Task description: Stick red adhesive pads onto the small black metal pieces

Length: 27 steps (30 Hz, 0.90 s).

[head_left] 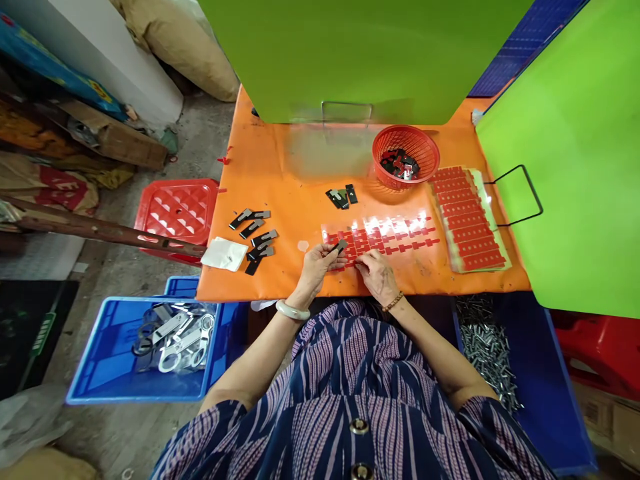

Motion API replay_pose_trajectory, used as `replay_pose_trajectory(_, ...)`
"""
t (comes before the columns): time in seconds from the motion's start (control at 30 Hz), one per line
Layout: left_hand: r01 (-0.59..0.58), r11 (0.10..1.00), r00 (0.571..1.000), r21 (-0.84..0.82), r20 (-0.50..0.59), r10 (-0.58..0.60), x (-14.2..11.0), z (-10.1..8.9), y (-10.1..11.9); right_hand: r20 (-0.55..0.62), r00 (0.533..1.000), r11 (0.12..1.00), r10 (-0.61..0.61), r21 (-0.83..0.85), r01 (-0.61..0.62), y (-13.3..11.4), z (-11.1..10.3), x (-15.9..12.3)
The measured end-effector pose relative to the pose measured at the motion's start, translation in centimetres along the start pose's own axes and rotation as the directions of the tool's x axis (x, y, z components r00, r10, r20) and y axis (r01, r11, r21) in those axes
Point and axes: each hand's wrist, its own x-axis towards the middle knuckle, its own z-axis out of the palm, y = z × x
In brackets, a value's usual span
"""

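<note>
My left hand (pixel 317 264) is closed on a small grey and black flat metal piece (pixel 339 246), held just above the orange table (pixel 280 173). My right hand (pixel 376 273) rests with fingers curled on the near edge of a clear sheet of red stickers (pixel 395 235), pinching at one of them. What the right fingers grip is too small to make out. Several more black and grey pieces (pixel 256 233) lie left of my hands, and a few (pixel 343 196) lie farther back.
A red basket (pixel 406 156) with dark parts stands at the back. Stacked red sticker sheets (pixel 465 217) lie on the right. Green panels (pixel 575 147) wall the back and right. A blue bin (pixel 135 347) with metal parts and a red stool (pixel 176 211) stand left; screws (pixel 487 347) fill a bin right.
</note>
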Motion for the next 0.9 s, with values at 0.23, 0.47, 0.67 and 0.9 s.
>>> replay_pose_trajectory(0.23,0.003,0.999,1.000,0.034,0.014,-0.004,0.9,0.0,-1.3,0.051,0.999,0.999,0.017,0.049,-0.019,0.0,-0.2,0.7)
replay_pose_trajectory(0.47,0.009,0.998,1.000,0.059,0.012,-0.010,0.8,-0.1,-1.3,-0.037,0.999,0.994,0.037,0.106,-0.033,-0.6,0.4,-0.5)
replay_pose_trajectory(0.67,-0.007,0.998,1.000,0.063,0.026,0.006,0.8,-0.2,-1.4,0.016,0.999,0.996,0.031,0.089,-0.032,-0.9,0.2,0.0)
replay_pose_trajectory(0.9,0.010,0.998,1.000,0.060,0.008,-0.010,0.6,0.0,-1.1,-0.037,0.993,0.973,0.108,0.210,-0.098,-0.6,0.7,-0.2)
